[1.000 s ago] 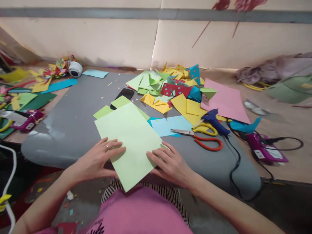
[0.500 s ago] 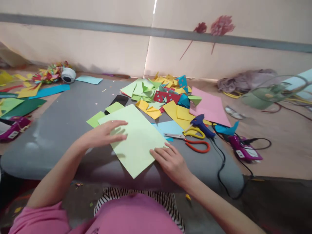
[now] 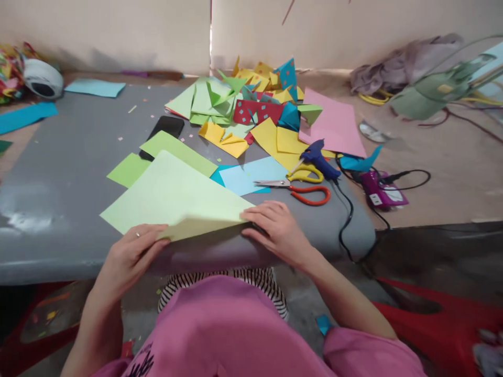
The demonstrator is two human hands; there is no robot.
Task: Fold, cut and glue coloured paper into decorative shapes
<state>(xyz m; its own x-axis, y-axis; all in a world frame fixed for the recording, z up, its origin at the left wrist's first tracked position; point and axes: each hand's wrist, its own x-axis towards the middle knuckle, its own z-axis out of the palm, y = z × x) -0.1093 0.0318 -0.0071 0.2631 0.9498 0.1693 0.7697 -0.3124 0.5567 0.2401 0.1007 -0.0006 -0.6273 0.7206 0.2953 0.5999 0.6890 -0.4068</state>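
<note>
A sheet of pale green paper (image 3: 176, 193) lies at the front of the grey table, its near edge lifted and bending upward. My left hand (image 3: 135, 251) pinches that edge near its left corner, thumb and fingers closed on it. At the right corner, my right hand (image 3: 275, 228) grips the same sheet between thumb and fingers. Just beyond it lie brighter green paper pieces (image 3: 128, 170) and a light blue sheet (image 3: 253, 175). Scissors (image 3: 291, 186) with one red and one yellow handle rest to the right, beside a blue glue gun (image 3: 318, 159).
A heap of folded coloured paper (image 3: 259, 99) stands at the back middle, beside a pink sheet (image 3: 334, 123). A black phone (image 3: 167, 127) lies partly under green paper. The glue gun's black cord (image 3: 348, 222) hangs over the table's front edge. A purple box (image 3: 383, 191) sits right.
My left hand has moved from the sheet's upper left down to its near edge and closed on it. The sheet has turned, and my right hand now grips its corner. The view has tilted down.
</note>
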